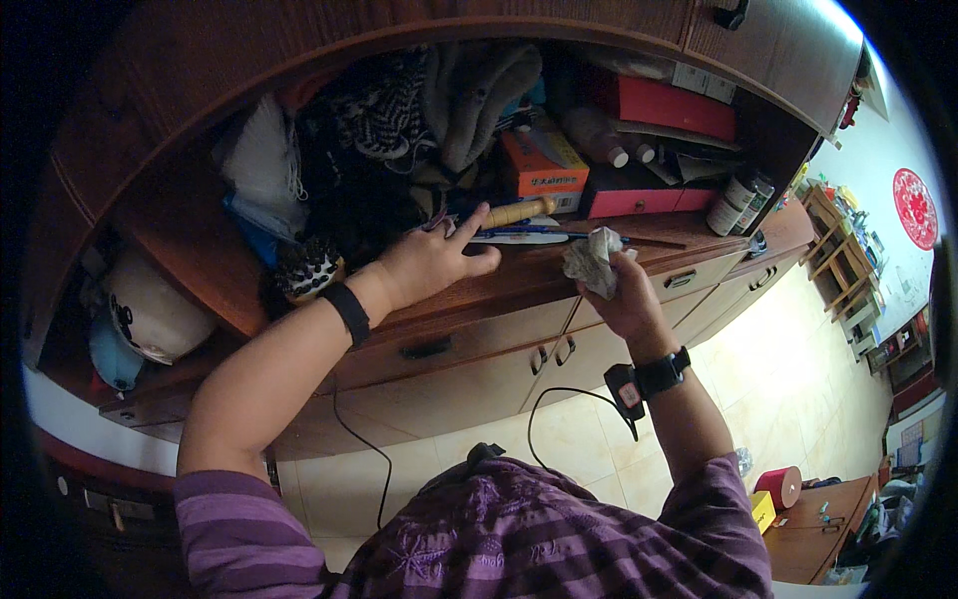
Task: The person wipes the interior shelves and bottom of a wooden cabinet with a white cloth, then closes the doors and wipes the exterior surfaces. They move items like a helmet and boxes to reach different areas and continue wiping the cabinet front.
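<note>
My right hand (pixel 632 303) grips a crumpled greyish-white cloth or tissue (pixel 596 263) just off the front edge of the cabinet shelf (pixel 516 278). My left hand (pixel 430 266) is over the shelf edge, thumb and index finger spread apart. Its index fingertip reaches the near end of a ridged wooden handle (pixel 524 213); whether they touch is unclear. The other fingers are partly hidden beside a small purplish item (pixel 436 220). Beneath the handle lie a flat white object (pixel 524 238) and blue pen-like sticks (pixel 509 230). A thin brown stick (pixel 655 243) extends rightward along the shelf.
Behind are an orange box (pixel 545 168), dark clothing (pixel 382 112), capped bottles (pixel 599 142), a red box (pixel 673 105) and a pink-fronted box (pixel 647 201). Labelled bottles (pixel 737 204) stand right; a bristled brush (pixel 307 268) lies left. A cable (pixel 535 419) hangs near my right wrist.
</note>
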Demonstrator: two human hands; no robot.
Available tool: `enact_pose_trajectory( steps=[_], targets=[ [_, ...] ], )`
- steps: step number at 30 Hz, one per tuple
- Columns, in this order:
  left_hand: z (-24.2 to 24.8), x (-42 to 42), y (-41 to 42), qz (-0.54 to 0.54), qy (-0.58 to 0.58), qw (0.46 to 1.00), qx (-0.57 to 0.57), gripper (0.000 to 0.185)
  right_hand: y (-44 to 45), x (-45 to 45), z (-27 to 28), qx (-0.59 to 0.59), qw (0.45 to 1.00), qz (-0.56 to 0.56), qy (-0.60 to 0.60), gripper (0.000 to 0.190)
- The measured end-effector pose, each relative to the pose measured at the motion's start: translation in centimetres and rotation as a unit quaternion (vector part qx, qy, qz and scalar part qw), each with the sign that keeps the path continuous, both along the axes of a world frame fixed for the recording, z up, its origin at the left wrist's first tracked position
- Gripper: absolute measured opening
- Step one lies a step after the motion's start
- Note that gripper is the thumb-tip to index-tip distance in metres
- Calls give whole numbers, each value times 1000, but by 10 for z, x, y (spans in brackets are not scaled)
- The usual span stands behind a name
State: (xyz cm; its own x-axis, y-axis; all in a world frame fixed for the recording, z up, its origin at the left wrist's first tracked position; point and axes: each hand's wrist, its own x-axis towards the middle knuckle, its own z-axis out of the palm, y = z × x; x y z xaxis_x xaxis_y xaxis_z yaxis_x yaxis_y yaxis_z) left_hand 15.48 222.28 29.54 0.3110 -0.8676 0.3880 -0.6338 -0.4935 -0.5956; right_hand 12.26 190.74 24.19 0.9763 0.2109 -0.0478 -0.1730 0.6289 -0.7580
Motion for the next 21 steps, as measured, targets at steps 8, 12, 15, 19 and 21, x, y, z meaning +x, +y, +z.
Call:
enact_pose_trajectory(
  steps=[8, 12, 15, 19, 21],
  targets=[
    [7, 3, -2, 56, 64, 996, -26, 12, -92, 33, -10, -420, 807, -366, -197, 25],
    [9, 4, -5, 70, 104, 990, -60, 22, -115, 52, -10, -703, 512, -455, -189, 30],
    [12, 3, -7, 106, 152, 981, -65, 27, -97, 47, -3, -682, 530, -474, -172, 29],
    [12, 7, -5, 114, 197, 971, -79, 28, -82, 34, -11, -670, 495, -507, -221, 25],
    [10, 5, -6, 91, 152, 979, -97, 19, -80, 39, -15, -686, 495, -482, -226, 24]
  ],
)
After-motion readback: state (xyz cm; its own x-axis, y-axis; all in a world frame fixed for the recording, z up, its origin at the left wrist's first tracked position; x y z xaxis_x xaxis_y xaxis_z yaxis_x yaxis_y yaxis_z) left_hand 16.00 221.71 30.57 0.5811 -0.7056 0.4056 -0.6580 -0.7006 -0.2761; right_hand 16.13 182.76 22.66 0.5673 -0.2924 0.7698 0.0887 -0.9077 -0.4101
